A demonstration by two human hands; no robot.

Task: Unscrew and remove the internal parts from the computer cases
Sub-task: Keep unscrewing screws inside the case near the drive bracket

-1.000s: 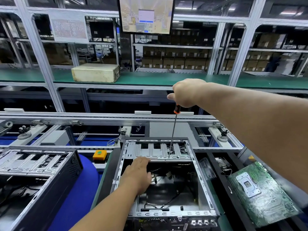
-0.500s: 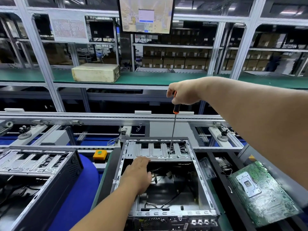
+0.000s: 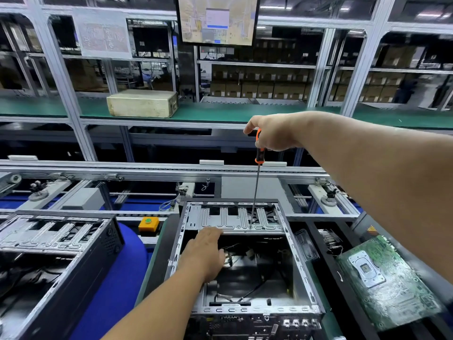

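Computer case [image 3: 301, 271]: open-topped metal chassis, centre foreground on the table, loose cables visible on its floor.
Drive bracket [image 3: 235, 220]: silver ribbed plate spanning the far end of the case, inside the frame.
Screwdriver [image 3: 256, 190]: orange-and-black handle, long thin shaft, held nearly upright; tip touches the drive bracket right of centre.
Right hand [image 3: 274, 133]: raised above the case, fingers curled round the screwdriver handle.
Left hand [image 3: 204, 253]: palm down over the left inner side of the case, fingers extended to the near edge of the drive bracket; grasping nothing visible.
Second case [image 3: 61, 244]: black chassis, left of the computer case, also open, with a similar bracket.
Motherboard [image 3: 389, 283]: green board with silver socket, lying flat right of the case.
Yellow button box [image 3: 148, 224]: green button on top, between the two cases.
Beige box [image 3: 143, 103]: on the green shelf beyond the conveyor rails.
Monitor [image 3: 217, 19]: mounted overhead, screen lit.
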